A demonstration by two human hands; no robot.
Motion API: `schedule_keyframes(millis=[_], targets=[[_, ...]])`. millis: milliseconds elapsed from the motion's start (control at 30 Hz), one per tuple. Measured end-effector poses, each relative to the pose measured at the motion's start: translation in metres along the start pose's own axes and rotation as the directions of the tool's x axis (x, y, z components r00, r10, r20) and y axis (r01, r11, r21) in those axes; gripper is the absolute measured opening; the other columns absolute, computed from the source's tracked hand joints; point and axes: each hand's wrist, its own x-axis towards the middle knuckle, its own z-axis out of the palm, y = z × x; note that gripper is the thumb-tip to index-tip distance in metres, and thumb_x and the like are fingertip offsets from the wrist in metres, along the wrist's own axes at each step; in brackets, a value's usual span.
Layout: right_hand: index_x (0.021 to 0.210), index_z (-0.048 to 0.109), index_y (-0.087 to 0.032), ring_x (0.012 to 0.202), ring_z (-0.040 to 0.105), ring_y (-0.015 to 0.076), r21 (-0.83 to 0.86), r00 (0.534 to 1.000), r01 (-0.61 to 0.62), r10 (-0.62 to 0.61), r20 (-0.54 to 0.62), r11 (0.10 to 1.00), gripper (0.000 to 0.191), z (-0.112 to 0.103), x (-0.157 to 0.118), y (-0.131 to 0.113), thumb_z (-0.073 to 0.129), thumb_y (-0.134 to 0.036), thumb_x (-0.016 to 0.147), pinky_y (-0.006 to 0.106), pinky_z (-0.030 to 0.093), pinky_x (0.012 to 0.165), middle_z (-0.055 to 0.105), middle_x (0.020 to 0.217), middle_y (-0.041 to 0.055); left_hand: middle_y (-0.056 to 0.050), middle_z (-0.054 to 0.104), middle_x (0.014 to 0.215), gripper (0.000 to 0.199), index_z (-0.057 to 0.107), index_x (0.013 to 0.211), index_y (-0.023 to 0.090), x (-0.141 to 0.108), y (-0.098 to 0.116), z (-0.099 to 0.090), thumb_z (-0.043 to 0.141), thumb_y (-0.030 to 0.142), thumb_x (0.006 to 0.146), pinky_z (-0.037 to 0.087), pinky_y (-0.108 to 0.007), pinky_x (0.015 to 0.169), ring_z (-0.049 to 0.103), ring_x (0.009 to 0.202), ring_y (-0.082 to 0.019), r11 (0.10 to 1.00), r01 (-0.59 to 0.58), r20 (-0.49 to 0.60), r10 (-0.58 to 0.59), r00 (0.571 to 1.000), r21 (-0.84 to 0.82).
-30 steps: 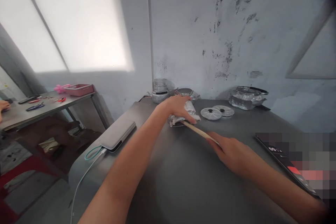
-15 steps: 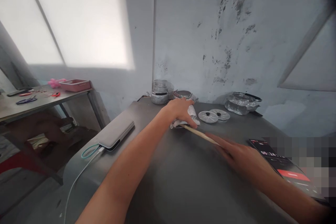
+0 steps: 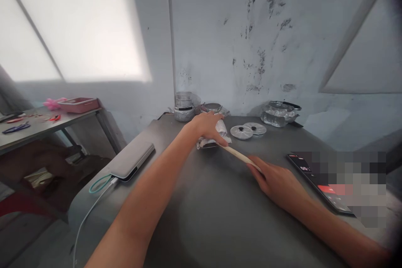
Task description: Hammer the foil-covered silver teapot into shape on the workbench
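My left hand [image 3: 209,127] reaches to the far part of the table, curled over a white crumpled cloth [image 3: 221,129]. Thumb and fingers lie on either side of it. Below the cloth shows a thin dark curved rim [image 3: 209,146], perhaps of a small pan; the rest is covered. A pale wooden handle [image 3: 237,154] runs from there toward me, and my right hand [image 3: 270,178] is closed round its near end. Two round clear lids with black knobs, the nearer lid [image 3: 241,135] overlapping the other, lie just right of the cloth.
Behind stand stacked metal pots [image 3: 184,111], a wrapped round pan [image 3: 212,108] and a plastic-wrapped pot [image 3: 278,115]. A power bank [image 3: 133,161] with cables lies left, a phone [image 3: 317,182] right. A side table holds a pink basket [image 3: 78,106] and blue scissors [image 3: 17,128].
The view has shifted, so everything sits further left and slightly higher. My right hand, blurred before, is now sharp and closed on the handle. My left hand stays on the cloth.
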Motion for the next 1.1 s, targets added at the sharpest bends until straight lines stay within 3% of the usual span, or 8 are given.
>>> schedule_keyframes(millis=[167, 400, 567, 767, 1100], targets=[[0.107, 0.06, -0.024, 0.062, 0.07, 0.023, 0.016, 0.999, 0.006, -0.007, 0.035, 1.0, 0.032, -0.002, -0.001, -0.004, 0.033, -0.04, 0.102, 0.029, 0.038, 0.054, 0.072, 0.071, 0.0027, -0.014, 0.04, 0.152, 0.118, 0.03, 0.153, 0.022, 0.0, 0.0, 0.0, 0.066, 0.082, 0.058, 0.044, -0.041, 0.098, 0.046, 0.13, -0.036, 1.0, -0.002, 0.0, 0.002, 1.0, -0.004], [0.12, 0.057, -0.023, 0.068, 0.071, 0.0264, 0.013, 0.999, -0.035, 0.035, 0.028, 0.999, 0.039, -0.002, -0.002, -0.007, 0.028, -0.042, 0.103, 0.03, 0.038, 0.056, 0.074, 0.078, 0.0061, -0.013, 0.043, 0.15, 0.117, 0.032, 0.152, 0.024, -0.001, -0.002, -0.001, 0.069, 0.08, 0.057, 0.046, -0.04, 0.096, 0.049, 0.127, -0.035, 0.999, 0.006, -0.011, -0.007, 1.0, -0.032], [0.111, 0.059, -0.024, 0.067, 0.071, 0.0259, 0.023, 0.997, -0.043, 0.041, 0.06, 0.999, 0.037, -0.001, -0.002, -0.008, 0.029, -0.042, 0.102, 0.03, 0.039, 0.056, 0.074, 0.075, 0.005, -0.013, 0.041, 0.152, 0.118, 0.031, 0.153, 0.024, 0.001, -0.007, 0.0, 0.069, 0.081, 0.057, 0.045, -0.04, 0.097, 0.048, 0.129, -0.038, 0.998, 0.004, -0.003, -0.004, 1.0, -0.058], [0.119, 0.056, -0.025, 0.071, 0.072, 0.0272, 0.035, 0.996, -0.07, 0.068, 0.061, 0.997, 0.039, -0.003, -0.001, -0.01, 0.025, -0.044, 0.103, 0.031, 0.039, 0.058, 0.074, 0.078, 0.0051, -0.013, 0.036, 0.155, 0.117, 0.03, 0.153, 0.025, 0.0, -0.007, -0.001, 0.069, 0.08, 0.057, 0.045, -0.042, 0.097, 0.044, 0.132, -0.039, 0.997, 0.028, 0.021, -0.027, 0.999, -0.074], [0.113, 0.058, -0.024, 0.072, 0.072, 0.028, 0.06, 0.991, -0.066, 0.059, 0.118, 0.996, 0.04, -0.006, -0.003, -0.014, 0.025, -0.044, 0.103, 0.032, 0.041, 0.06, 0.074, 0.078, 0.0054, -0.015, 0.042, 0.15, 0.116, 0.034, 0.151, 0.023, -0.001, -0.002, -0.002, 0.069, 0.08, 0.057, 0.046, -0.041, 0.095, 0.05, 0.127, -0.037, 0.998, 0.016, -0.014, -0.017, 1.0, -0.054]])
